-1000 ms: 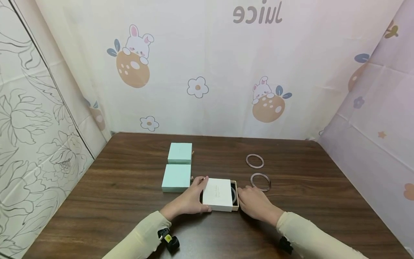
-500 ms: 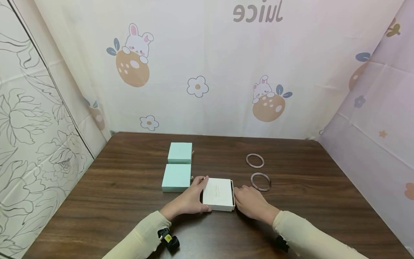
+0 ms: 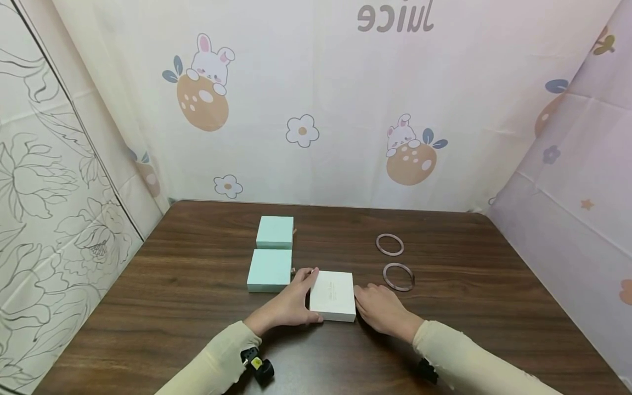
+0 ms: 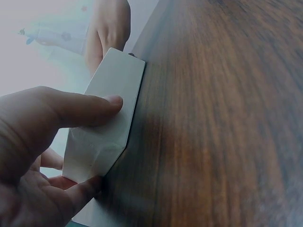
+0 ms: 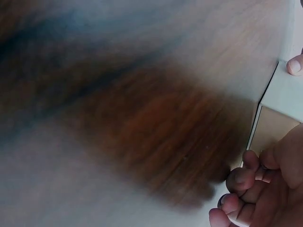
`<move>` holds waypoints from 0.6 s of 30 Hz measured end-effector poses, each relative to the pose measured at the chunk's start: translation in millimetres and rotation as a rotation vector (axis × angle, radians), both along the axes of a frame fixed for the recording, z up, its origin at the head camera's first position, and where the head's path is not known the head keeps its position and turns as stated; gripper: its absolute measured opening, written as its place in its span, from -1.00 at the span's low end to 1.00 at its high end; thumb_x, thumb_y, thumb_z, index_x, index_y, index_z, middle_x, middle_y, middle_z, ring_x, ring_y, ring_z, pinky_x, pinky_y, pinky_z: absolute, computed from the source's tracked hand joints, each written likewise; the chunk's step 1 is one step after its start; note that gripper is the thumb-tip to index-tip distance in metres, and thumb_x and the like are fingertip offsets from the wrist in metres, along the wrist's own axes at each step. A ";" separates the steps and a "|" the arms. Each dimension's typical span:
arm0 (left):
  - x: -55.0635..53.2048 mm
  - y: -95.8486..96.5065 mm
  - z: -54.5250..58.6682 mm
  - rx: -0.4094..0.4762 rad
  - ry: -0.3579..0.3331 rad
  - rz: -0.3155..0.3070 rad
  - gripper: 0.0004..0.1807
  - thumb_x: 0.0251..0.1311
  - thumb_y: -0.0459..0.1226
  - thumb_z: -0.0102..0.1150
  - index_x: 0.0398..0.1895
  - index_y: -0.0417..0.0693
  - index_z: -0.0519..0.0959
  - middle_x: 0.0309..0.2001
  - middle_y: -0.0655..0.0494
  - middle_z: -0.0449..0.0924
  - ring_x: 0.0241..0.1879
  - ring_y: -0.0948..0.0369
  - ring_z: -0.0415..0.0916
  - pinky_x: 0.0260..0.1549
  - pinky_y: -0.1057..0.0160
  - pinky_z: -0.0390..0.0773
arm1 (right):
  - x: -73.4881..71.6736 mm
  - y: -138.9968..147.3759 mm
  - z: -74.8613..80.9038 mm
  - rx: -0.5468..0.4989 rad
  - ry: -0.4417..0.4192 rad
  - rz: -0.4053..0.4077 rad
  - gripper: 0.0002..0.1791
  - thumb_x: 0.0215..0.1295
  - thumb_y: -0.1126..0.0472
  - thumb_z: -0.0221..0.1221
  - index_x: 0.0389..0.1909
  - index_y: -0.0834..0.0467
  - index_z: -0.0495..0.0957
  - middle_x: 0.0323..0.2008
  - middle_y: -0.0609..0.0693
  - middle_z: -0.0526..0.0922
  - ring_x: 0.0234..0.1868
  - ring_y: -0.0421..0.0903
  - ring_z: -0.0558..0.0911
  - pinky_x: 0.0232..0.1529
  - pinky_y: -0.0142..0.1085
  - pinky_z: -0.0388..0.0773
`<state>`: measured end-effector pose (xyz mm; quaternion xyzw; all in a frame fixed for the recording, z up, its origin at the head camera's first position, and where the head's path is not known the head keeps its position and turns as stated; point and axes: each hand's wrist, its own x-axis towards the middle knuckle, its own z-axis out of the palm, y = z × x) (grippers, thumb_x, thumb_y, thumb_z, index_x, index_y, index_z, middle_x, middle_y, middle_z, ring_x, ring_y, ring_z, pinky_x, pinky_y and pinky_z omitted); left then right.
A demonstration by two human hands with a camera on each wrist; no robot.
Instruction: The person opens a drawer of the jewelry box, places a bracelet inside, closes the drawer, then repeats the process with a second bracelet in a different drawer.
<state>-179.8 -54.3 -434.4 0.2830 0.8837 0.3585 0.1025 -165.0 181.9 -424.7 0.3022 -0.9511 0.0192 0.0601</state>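
Observation:
A white drawer-style jewelry box [image 3: 332, 295] lies flat on the table in the head view, its inner tray wholly within the sleeve. My left hand [image 3: 292, 304] grips it from the left; in the left wrist view, the thumb [image 4: 106, 106] presses the near side and other fingers hold the end. My right hand [image 3: 384, 308] rests against the box's right end with curled fingers. In the right wrist view, those fingers [image 5: 241, 179] touch the tan tray end [image 5: 272, 127]. The bangle inside the box is hidden.
Two mint-green boxes [image 3: 270, 270] stand one behind the other left of the white box. Two pale bangles, a nearer one [image 3: 398, 289] and a farther one [image 3: 390, 254], lie beyond my right hand. A printed curtain [image 3: 345, 164] hangs behind the wooden table [image 3: 187, 307].
My right hand has moved left, pushing the protruding tray with its bangle into the white sleeve, so the box is now closed. The left hand has kept its grip in place.

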 end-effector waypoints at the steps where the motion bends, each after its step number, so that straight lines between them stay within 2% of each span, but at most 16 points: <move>1: 0.1 0.0 0.2 0.001 -0.002 0.001 0.11 -0.03 -0.16 0.45 0.47 -0.31 -0.05 0.39 -0.20 -0.03 0.26 0.01 0.23 0.11 0.08 0.35 | 0.1 0.2 0.2 -0.002 0.001 0.000 -0.80 0.33 0.29 0.03 -0.52 0.17 0.40 -0.67 0.02 0.45 -0.51 0.05 0.53 -0.51 -0.08 0.41; 9: 0.2 0.7 -1.7 0.001 -0.006 0.001 0.11 -0.03 -0.15 0.45 0.48 -0.29 -0.04 0.39 -0.19 -0.03 0.26 0.01 0.22 0.11 0.07 0.35 | 2.5 3.8 3.0 -0.036 -0.007 -0.032 -0.75 0.33 0.26 0.06 -0.56 0.14 0.32 -0.73 -0.05 0.32 -0.60 -0.01 0.46 -0.57 -0.13 0.37; 18: 0.1 0.2 -0.3 0.038 0.012 0.016 0.12 -0.09 -0.18 0.50 0.46 -0.33 0.00 0.37 -0.22 0.03 0.27 -0.01 0.20 0.12 0.05 0.34 | 2.0 4.8 3.9 -0.122 -0.143 -0.059 -0.87 0.33 0.24 0.07 -0.43 0.12 0.38 -0.64 -0.09 0.32 -0.57 -0.12 0.41 -0.59 -0.22 0.32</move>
